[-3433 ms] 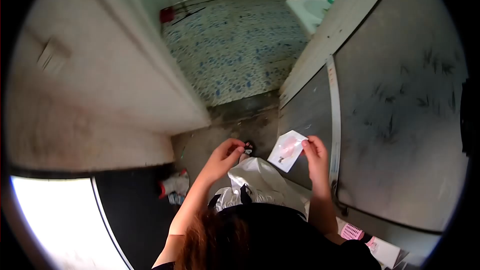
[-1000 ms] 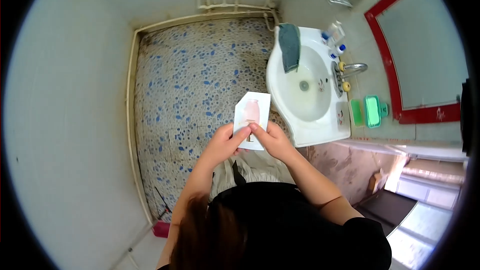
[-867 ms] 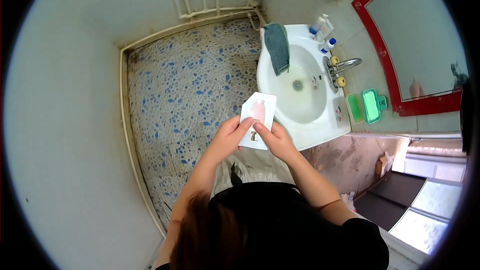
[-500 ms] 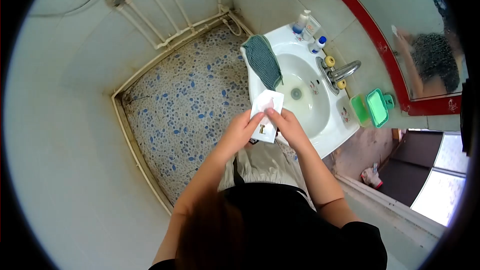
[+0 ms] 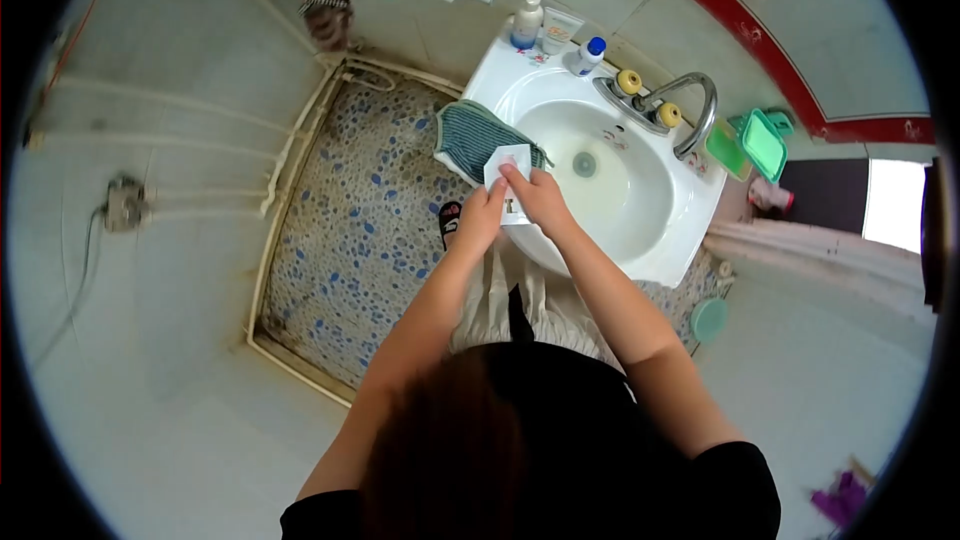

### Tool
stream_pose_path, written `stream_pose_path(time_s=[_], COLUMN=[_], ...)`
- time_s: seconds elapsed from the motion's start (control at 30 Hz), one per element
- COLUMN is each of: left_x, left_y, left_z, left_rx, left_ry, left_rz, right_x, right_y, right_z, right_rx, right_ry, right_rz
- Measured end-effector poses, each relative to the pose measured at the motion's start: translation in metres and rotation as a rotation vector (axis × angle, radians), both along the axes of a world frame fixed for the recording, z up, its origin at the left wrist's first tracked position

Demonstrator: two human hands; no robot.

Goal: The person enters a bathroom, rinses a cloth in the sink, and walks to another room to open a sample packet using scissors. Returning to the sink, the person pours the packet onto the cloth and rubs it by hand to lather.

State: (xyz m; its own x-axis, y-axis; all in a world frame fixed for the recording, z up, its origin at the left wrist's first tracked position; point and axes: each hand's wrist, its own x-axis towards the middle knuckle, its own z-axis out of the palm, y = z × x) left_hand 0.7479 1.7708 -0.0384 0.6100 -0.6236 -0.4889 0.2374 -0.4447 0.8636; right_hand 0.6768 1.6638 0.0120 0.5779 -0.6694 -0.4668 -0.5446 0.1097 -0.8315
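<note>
A small white packet (image 5: 508, 165) with a cut corner and a pale pink print is held in front of me. My left hand (image 5: 483, 212) grips its lower left part, and my right hand (image 5: 539, 196) is closed on its right side, the two thumbs near each other on its face. Behind the packet, a blue-green striped cloth (image 5: 474, 136) hangs over the left edge of the white sink (image 5: 655, 270). The sink's basin lies just right of my right hand.
Behind the basin is a curved metal faucet (image 5: 707, 100) with yellow knobs. A pump bottle (image 5: 526, 22), a tube (image 5: 560, 32) and a blue-capped bottle (image 5: 590, 55) stand at the back rim. Green soap dishes (image 5: 763, 145) sit to the right; a red-framed mirror (image 5: 740, 24) is above.
From a doorway, the view has moved into the washroom and turned toward the sink. The packet, first in my right hand only, came into both hands and is now beside the cloth.
</note>
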Motion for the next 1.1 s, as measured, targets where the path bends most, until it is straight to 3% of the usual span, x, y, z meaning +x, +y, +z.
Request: stream_pose_path(time_s=[0.13, 0.17, 0.5, 0.9, 1.0, 1.1], left_x=[0.047, 0.052, 0.069, 0.067, 0.069, 0.077], left_y=[-0.003, 0.0, -0.016, -0.011, -0.014, -0.016], left_z=[0.013, -0.017, -0.012, -0.062, -0.056, -0.028], left_rx=[0.14, 0.064, 0.136, 0.001, 0.029, 0.123], left_ry=[0.081, 0.011, 0.172, -0.03, 0.042, 0.364], left_rz=[-0.085, -0.069, -0.194, -0.295, -0.276, -0.161], right_x=[0.04, 0.047, 0.059, 0.063, 0.063, 0.065], right_y=[0.006, 0.008, 0.016, 0.02, 0.018, 0.017], right_z=[-0.019, -0.027, -0.054, -0.059, -0.06, -0.046], right_rx=[-0.15, -0.142, -0.171, -0.19, -0.273, -0.173], right_ry=[0.158, 0.131, 0.126, 0.17, 0.148, 0.183], right_rz=[0.006, -0.016, -0.195, -0.128, -0.1, -0.099])
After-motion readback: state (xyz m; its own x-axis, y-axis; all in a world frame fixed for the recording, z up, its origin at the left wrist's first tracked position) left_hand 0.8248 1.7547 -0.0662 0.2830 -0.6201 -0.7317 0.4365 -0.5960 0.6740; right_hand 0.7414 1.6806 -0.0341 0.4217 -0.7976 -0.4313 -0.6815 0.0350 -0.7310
